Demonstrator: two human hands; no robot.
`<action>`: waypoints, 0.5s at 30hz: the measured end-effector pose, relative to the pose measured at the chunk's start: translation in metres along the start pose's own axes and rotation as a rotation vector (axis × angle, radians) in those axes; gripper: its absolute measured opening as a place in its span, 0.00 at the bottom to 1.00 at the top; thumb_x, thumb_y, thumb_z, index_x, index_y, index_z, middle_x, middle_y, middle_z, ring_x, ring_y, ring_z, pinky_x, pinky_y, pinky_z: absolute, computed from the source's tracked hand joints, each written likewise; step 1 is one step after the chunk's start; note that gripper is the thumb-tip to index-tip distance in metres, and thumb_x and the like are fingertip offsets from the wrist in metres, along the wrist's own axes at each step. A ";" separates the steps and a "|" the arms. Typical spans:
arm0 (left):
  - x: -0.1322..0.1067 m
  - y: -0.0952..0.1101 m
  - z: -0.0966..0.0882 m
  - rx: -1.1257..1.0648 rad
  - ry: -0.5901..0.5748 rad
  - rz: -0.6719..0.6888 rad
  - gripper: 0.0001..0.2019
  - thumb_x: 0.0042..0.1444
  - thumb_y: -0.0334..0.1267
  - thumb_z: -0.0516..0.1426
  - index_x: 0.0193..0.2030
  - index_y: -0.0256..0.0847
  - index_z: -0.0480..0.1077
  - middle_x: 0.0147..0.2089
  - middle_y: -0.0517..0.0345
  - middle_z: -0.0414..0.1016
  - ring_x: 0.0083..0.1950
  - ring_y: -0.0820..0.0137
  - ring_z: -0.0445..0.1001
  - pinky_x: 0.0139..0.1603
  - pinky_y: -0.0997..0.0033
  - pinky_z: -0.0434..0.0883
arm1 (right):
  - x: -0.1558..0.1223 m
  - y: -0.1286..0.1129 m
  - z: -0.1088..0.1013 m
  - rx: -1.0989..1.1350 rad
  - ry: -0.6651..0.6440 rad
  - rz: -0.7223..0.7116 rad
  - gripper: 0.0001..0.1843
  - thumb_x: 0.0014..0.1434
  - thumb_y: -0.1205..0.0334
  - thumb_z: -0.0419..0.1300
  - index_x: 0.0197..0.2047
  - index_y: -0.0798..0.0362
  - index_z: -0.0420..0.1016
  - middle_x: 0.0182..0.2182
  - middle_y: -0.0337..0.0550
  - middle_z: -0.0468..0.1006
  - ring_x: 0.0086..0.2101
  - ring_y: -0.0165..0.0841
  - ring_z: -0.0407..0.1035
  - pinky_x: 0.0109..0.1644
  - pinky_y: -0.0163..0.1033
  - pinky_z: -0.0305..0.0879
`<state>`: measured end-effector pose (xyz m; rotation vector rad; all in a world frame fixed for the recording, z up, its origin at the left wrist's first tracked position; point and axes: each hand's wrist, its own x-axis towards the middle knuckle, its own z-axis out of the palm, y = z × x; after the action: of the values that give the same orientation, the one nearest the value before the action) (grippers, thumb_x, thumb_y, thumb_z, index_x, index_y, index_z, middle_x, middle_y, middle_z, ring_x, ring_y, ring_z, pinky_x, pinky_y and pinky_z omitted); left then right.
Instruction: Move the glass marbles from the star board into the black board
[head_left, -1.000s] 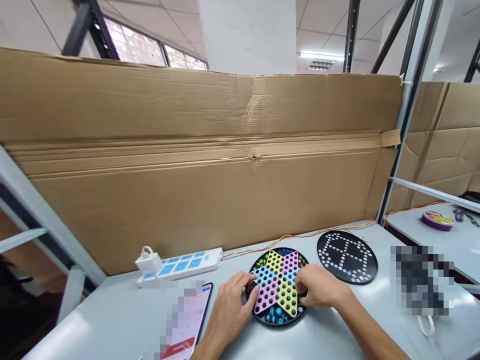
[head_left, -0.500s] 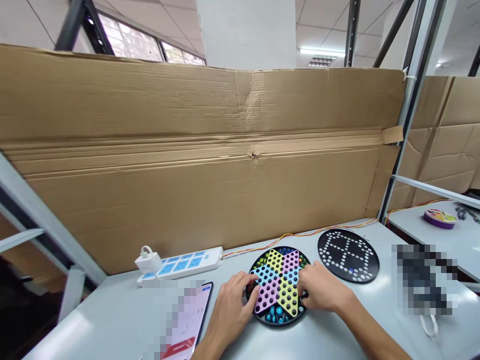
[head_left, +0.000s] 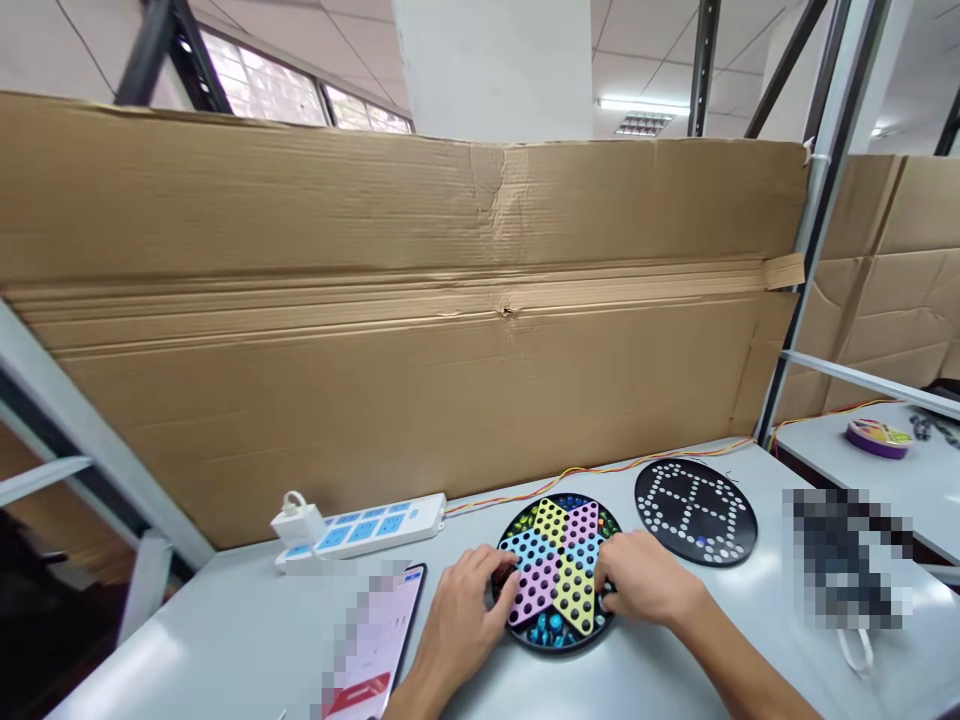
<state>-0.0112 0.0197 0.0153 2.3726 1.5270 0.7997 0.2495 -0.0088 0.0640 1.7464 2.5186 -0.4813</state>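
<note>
A round black Chinese checkers board (head_left: 564, 648) lies flat on the table, with a pink, yellow and blue star full of holes. Between the star's points, rim compartments hold marbles, blue ones (head_left: 553, 632) at the near side. My left hand (head_left: 463, 605) grips the board's left edge, thumb and forefinger curved around the left compartment. At the right edge my right hand (head_left: 641, 575) is closed, its curled fingertips down in the right compartment. Whatever those fingertips pinch is hidden beneath the hand.
Behind on the right lies a black round disc (head_left: 690, 512) with white dots. A phone or tablet (head_left: 386, 640) and a power strip (head_left: 375, 530) with a white plug sit to the left. A cardboard wall (head_left: 420, 400) rises behind the table; a blurred dark item (head_left: 847, 560) lies right.
</note>
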 end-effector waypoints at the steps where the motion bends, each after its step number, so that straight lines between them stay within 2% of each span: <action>1: 0.000 -0.001 0.000 0.002 -0.001 0.001 0.17 0.65 0.52 0.52 0.42 0.47 0.78 0.43 0.53 0.83 0.46 0.57 0.79 0.49 0.57 0.73 | 0.001 0.000 0.000 0.018 -0.005 0.009 0.15 0.52 0.67 0.66 0.42 0.45 0.88 0.39 0.43 0.87 0.42 0.40 0.78 0.41 0.36 0.62; 7: -0.001 -0.003 0.002 -0.003 -0.018 0.001 0.16 0.65 0.51 0.52 0.41 0.47 0.78 0.43 0.54 0.83 0.46 0.58 0.79 0.49 0.57 0.72 | 0.004 0.002 0.006 0.104 0.003 0.059 0.19 0.47 0.71 0.64 0.42 0.48 0.87 0.40 0.43 0.86 0.39 0.37 0.77 0.37 0.34 0.60; 15: 0.000 -0.001 0.000 -0.006 -0.013 0.008 0.15 0.64 0.50 0.53 0.39 0.47 0.78 0.42 0.55 0.83 0.45 0.57 0.79 0.48 0.57 0.72 | 0.007 0.004 0.012 0.161 0.019 0.116 0.15 0.42 0.67 0.68 0.37 0.50 0.78 0.36 0.40 0.79 0.33 0.33 0.70 0.30 0.34 0.51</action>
<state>-0.0117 0.0198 0.0148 2.3761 1.5092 0.7882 0.2485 -0.0051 0.0501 1.9475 2.4342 -0.6803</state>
